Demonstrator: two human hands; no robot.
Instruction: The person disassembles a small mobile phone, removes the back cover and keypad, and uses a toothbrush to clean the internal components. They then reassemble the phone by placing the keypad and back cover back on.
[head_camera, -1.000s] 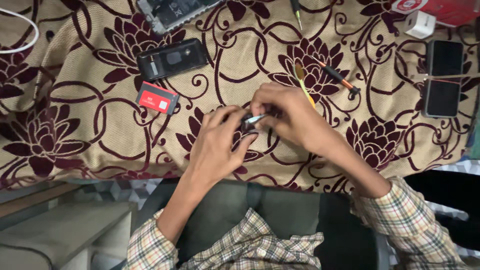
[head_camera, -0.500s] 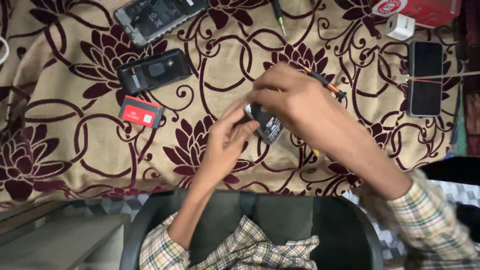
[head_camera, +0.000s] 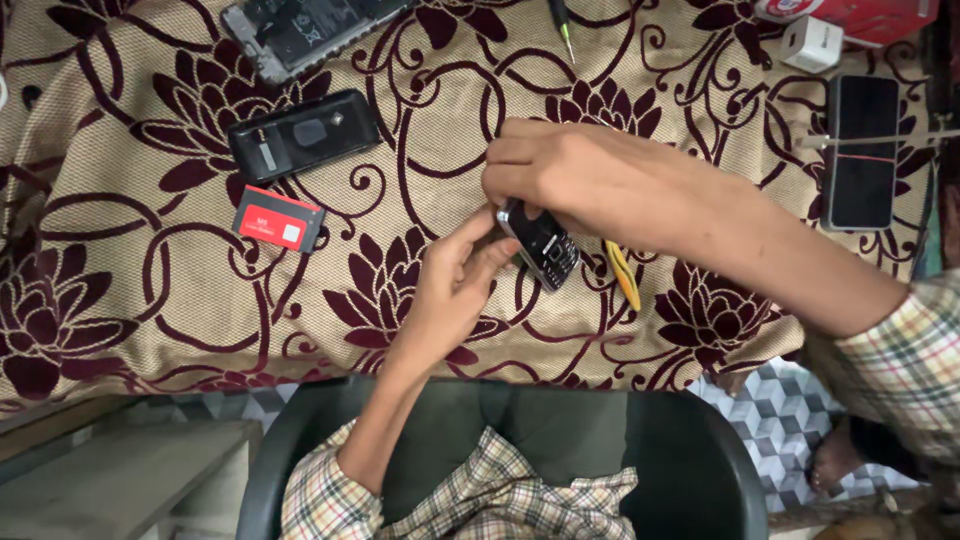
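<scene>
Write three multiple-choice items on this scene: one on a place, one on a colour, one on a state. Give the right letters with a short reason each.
1. Where does the red card lie?
A. just below the black back cover
B. on the smartphone
C. in the left hand

2. What colour is the thin tool beside the keypad phone?
A. blue
B. yellow
C. white

3. How is the keypad phone held?
A. lying untouched on the cloth
B. by the left hand alone
C. between both hands

Answers:
1. A: it rests on the cloth under the cover.
2. B: yellow shows below the right hand.
3. C: fingers of both hands touch it.
</scene>
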